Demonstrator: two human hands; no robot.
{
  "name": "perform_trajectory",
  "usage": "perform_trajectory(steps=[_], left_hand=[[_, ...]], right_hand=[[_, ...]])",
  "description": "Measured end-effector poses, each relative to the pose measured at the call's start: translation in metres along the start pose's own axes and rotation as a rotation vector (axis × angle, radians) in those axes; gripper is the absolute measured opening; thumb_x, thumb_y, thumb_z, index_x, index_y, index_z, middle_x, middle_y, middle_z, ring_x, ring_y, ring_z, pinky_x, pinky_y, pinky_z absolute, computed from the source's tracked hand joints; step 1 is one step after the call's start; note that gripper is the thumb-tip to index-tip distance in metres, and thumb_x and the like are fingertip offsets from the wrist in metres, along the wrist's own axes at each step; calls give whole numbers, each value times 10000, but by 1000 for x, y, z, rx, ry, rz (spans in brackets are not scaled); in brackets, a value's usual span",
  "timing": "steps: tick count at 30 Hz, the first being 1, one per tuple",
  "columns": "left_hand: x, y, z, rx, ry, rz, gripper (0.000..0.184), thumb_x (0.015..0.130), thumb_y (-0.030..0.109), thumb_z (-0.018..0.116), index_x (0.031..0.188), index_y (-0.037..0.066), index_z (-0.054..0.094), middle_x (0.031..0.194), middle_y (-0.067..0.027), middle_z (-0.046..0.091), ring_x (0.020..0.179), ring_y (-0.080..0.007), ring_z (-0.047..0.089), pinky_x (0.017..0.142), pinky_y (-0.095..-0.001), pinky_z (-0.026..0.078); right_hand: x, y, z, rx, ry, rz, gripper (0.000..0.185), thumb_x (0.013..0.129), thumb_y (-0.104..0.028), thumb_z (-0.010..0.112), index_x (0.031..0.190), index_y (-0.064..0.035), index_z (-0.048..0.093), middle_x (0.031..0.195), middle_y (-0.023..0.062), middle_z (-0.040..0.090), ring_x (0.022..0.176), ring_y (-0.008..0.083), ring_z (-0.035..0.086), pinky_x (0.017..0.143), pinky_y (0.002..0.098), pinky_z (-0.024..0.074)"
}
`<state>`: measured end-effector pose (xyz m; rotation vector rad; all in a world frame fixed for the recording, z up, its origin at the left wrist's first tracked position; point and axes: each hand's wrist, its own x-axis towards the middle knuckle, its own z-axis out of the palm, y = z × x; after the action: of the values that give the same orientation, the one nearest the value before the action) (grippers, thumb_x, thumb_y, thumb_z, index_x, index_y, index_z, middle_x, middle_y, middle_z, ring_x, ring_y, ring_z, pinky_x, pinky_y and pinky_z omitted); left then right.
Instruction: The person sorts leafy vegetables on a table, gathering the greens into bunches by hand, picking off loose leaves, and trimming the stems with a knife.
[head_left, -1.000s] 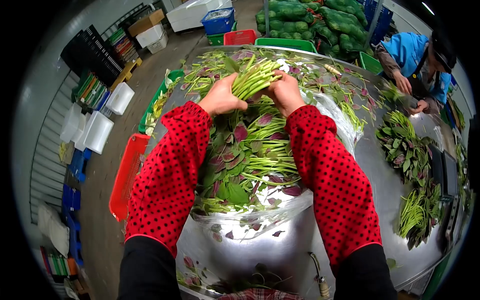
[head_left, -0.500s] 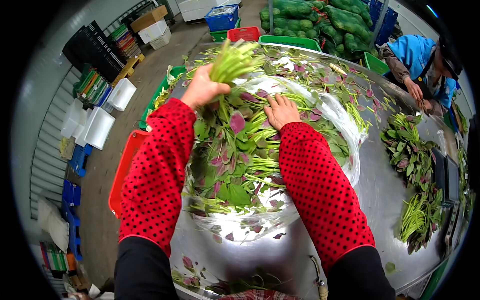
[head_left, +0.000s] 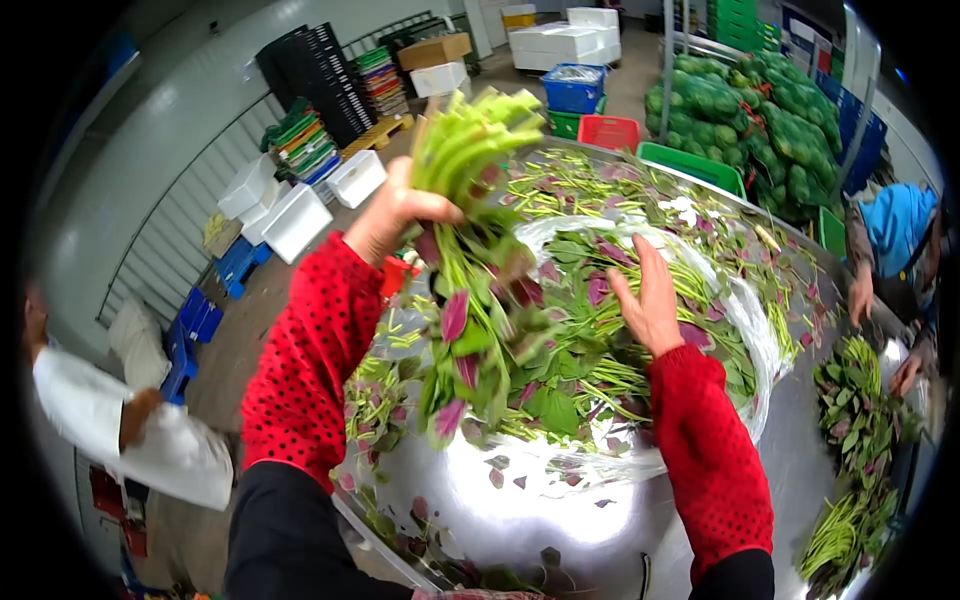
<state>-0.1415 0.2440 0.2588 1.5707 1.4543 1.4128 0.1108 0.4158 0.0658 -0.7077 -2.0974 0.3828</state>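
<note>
My left hand (head_left: 395,215) is closed around the stems of a bunch of leafy amaranth (head_left: 475,150). It holds the bunch upright above the table, stem ends up, with green and purple leaves hanging below. My right hand (head_left: 652,305) has its fingers apart and hovers over a loose pile of the same greens (head_left: 570,360), gripping nothing. Beneath and around that pile lies a clear plastic bag (head_left: 762,345), spread on the metal table (head_left: 600,525).
Stems and leaves are strewn over the table's far side. Amaranth bunches (head_left: 850,430) lie at right, near a person in a blue vest (head_left: 897,232). Someone in white (head_left: 130,420) stands at left. Behind are red (head_left: 608,132) and green crates (head_left: 690,168) and netted green produce (head_left: 800,120).
My left hand has lifted the amaranth bunch off the pile. My right hand has risen from the greens and opened. The view has shifted, and a person in white has appeared at left.
</note>
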Motion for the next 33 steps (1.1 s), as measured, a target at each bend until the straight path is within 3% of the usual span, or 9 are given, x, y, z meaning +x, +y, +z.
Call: perform_trajectory(steps=[6, 7, 10, 14, 16, 18, 21, 24, 33], left_hand=[[-68, -13, 64, -264, -293, 8, 638, 623, 67, 732, 1235, 5, 564, 1117, -87, 643, 1013, -177, 595, 898, -319, 470], [-82, -23, 87, -402, -267, -9, 695, 623, 16, 715, 1290, 13, 520, 1146, -77, 632, 1021, -177, 596, 913, -314, 461], [-121, -26, 136, -728, -235, 67, 710, 591, 23, 700, 1275, -8, 512, 1160, -70, 617, 1037, -172, 585, 906, -312, 469], [-181, -14, 163, -939, -13, -31, 682, 583, 53, 661, 1246, -23, 519, 1067, -79, 629, 950, -178, 602, 854, -289, 478], [-200, -21, 171, -928, -12, -42, 656, 594, 56, 663, 1229, -21, 520, 1056, -70, 627, 944, -175, 601, 852, -292, 476], [-215, -25, 173, -833, -6, -64, 658, 591, 59, 678, 1224, -14, 514, 1057, -65, 618, 957, -173, 592, 861, -293, 469], [-228, -10, 173, -823, 36, 44, 697, 604, 64, 685, 1265, -9, 475, 1130, -97, 597, 1056, -201, 582, 936, -322, 471], [-248, -15, 173, -762, -80, -57, 644, 618, 80, 702, 1222, 10, 491, 1126, -85, 591, 1057, -199, 578, 928, -331, 472], [-268, 18, 182, -539, 52, -30, 537, 589, 61, 740, 1093, -29, 581, 1067, -105, 641, 1031, -205, 597, 891, -354, 485]], right_hand=[[30, -174, -101, 695, 210, -239, 781, 860, -461, 612, 1425, 2, 336, 1434, 165, 403, 1325, 291, 386, 1104, 396, 283], [28, -188, -111, 683, 150, -269, 685, 889, -459, 567, 1369, 9, 429, 1370, 171, 473, 1284, 300, 434, 1083, 399, 308], [5, -201, -113, 486, 113, -293, 175, 888, -70, 529, 978, 21, 648, 1040, 146, 640, 1014, 270, 592, 914, 366, 444], [-30, -237, -120, 440, 0, -293, 125, 885, -58, 527, 885, 21, 624, 895, 130, 631, 859, 256, 588, 771, 347, 460], [-44, -242, -118, 441, -13, -383, 205, 903, -164, 538, 882, 22, 620, 872, 142, 610, 826, 279, 580, 731, 360, 460], [-55, -255, -124, 417, -15, -451, 470, 862, -452, 561, 900, 12, 625, 873, 165, 589, 802, 301, 568, 692, 384, 462], [-64, -278, -136, 367, -14, -510, 375, 729, -336, 711, 900, -12, 632, 870, 141, 600, 765, 294, 570, 661, 390, 466], [-74, -289, -135, 340, -11, -445, 137, 725, -90, 666, 798, 17, 621, 790, 133, 613, 726, 275, 581, 662, 346, 467], [-90, -300, -137, 421, -3, -569, 53, 717, -31, 601, 665, -22, 602, 662, 111, 592, 575, 264, 556, 532, 355, 442]])
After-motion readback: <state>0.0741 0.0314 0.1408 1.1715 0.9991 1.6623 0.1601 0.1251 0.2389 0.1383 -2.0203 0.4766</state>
